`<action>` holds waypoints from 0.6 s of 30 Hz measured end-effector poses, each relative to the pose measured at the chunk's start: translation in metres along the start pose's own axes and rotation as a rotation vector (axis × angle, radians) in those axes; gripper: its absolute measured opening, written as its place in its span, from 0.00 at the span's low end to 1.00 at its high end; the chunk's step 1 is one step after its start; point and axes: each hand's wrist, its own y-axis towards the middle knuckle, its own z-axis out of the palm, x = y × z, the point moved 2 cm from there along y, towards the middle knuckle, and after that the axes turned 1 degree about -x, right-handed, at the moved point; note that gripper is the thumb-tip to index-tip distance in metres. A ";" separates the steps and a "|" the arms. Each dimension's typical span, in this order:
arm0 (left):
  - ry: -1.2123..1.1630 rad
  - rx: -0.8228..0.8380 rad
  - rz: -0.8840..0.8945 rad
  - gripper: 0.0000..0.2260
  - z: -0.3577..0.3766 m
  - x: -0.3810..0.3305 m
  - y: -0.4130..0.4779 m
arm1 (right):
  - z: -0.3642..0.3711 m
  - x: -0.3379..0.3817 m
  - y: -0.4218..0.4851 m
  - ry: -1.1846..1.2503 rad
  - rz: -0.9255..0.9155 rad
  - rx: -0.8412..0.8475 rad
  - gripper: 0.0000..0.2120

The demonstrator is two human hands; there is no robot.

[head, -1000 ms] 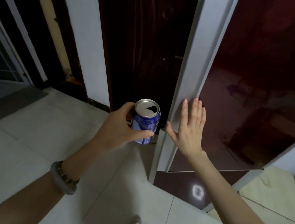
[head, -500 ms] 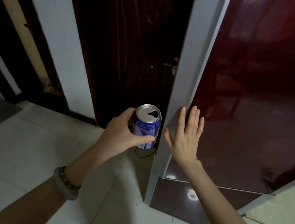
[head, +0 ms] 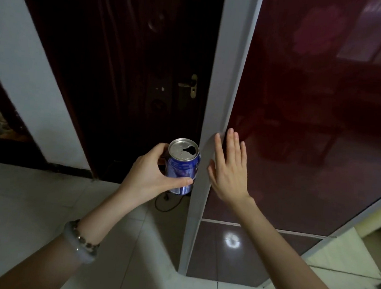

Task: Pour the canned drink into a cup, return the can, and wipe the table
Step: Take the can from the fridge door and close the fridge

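My left hand (head: pixel 150 174) grips a blue drink can (head: pixel 182 166) upright, its silver top open, just left of a tall cabinet's grey edge. My right hand (head: pixel 228 170) lies flat with straight fingers against the dark red glossy cabinet door (head: pixel 314 109), close to its grey frame (head: pixel 227 78). No cup or table shows in this view.
A dark wooden door (head: pixel 122 69) with a brass handle (head: pixel 191 86) stands behind the can. White wall (head: pixel 30 72) lies to the left, pale floor tiles (head: pixel 29 211) below. A black cable loop (head: pixel 168 202) lies on the floor by the cabinet's foot.
The view has tilted up and closed in on the cabinet. Both hands keep nearly the same pose, the can still beside the frame and the right palm on the door.
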 end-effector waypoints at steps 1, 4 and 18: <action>0.000 0.005 0.004 0.28 -0.001 0.001 0.003 | 0.002 0.000 0.002 -0.010 0.008 0.014 0.33; 0.003 0.017 0.018 0.27 -0.005 0.004 0.012 | 0.004 0.004 0.004 -0.052 0.036 0.046 0.35; -0.028 0.137 0.107 0.27 -0.005 0.008 0.023 | -0.025 0.011 -0.003 0.304 0.187 0.191 0.34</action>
